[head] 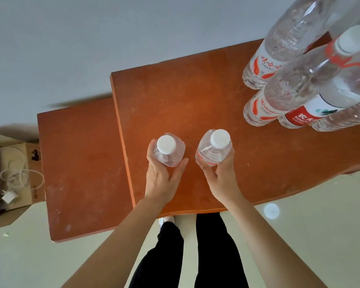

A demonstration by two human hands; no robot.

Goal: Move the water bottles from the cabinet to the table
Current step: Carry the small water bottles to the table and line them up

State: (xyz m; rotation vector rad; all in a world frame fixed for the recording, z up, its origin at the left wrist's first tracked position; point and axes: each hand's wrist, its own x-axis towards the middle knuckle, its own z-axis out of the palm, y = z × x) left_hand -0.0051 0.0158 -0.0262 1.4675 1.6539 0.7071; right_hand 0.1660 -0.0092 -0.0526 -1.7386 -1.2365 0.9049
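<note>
1. The left hand holds one small bottle upright, its fingers curled round the far-left side and the thumb along the near-right. The right hand holds a second bottle the same way, with the fingers wrapped round its lower body.
2. Both bottles are over the worktop, at or just above its surface; I cannot tell whether the bases touch it.
3. Handling, as I judge it: the bottles look full and capped, so moderately heavy for their size. The thin clear plastic is likely to give under a hard squeeze and to be a little slick. The mid-body hold below the shoulder suits them; the cap is a poorer place to hold.
4. Beyond the fingers lies bare worktop. Far right of the right hand stands a cluster of taller bottles, well apart from it.
5. The worktop's left edge is near the left hand's knuckles, with a lower surface beside it. The near edge runs under the wrists, so setting down further in is probably safer.
</note>
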